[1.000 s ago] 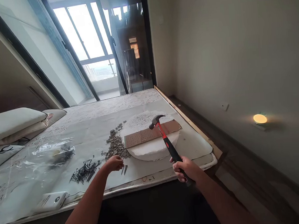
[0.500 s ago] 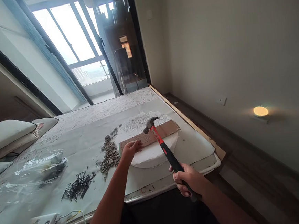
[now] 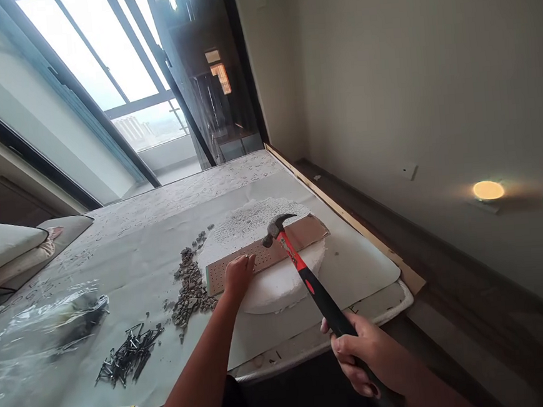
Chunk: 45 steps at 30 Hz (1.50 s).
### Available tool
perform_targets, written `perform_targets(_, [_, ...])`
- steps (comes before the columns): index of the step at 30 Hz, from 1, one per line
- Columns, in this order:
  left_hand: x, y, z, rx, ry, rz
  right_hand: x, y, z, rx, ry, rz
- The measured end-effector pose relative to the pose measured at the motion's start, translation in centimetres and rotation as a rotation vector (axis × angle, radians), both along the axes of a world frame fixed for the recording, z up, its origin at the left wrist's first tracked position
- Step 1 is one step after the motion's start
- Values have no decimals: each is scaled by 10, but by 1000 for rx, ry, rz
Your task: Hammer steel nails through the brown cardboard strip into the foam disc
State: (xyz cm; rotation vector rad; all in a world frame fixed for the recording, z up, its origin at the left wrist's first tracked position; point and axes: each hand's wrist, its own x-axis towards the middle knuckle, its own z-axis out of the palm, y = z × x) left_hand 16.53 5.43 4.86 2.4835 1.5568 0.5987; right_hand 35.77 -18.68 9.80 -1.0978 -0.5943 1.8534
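Brown holed board [image 3: 275, 250], one, lies on one white foam disc [image 3: 278, 289] on the bed [image 3: 152, 238]; the left hand [image 3: 238, 275] rests on it, fingers bunched, whether pinching a nail I cannot tell. The right hand [image 3: 368, 356] clamps its fingers round the one hammer [image 3: 313, 285], head over the board. No driven nail shows and one heap of nails [image 3: 128, 359] lies aside, so the work looks barely begun.

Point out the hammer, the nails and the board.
hammer [image 3: 296, 258]: head view, on the red stretch of its handle.
nails [image 3: 128, 359]: head view, on the middle of the loose pile.
board [image 3: 264, 258]: head view, on its perforated top face.
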Motion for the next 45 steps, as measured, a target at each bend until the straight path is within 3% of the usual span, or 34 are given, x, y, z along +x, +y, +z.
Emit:
perform_targets(8, [2,-3,3,-5,161,39,2,-5,5,-9,-20,-9])
perform_targets(14, [0,-3,2,-7,153,46,5,-3,1,-2,-30,37])
perform_targets(20, [-1,-4,2,-20,141,32,2,-3,6,-18,-42,-18])
perform_targets(29, [0,-4,-3,33,210,18,2,-2,-9,-16,-41,6])
perform_targets(45, [1,-8,-7,14,321,-7,-4,5,1,-24,-89,4])
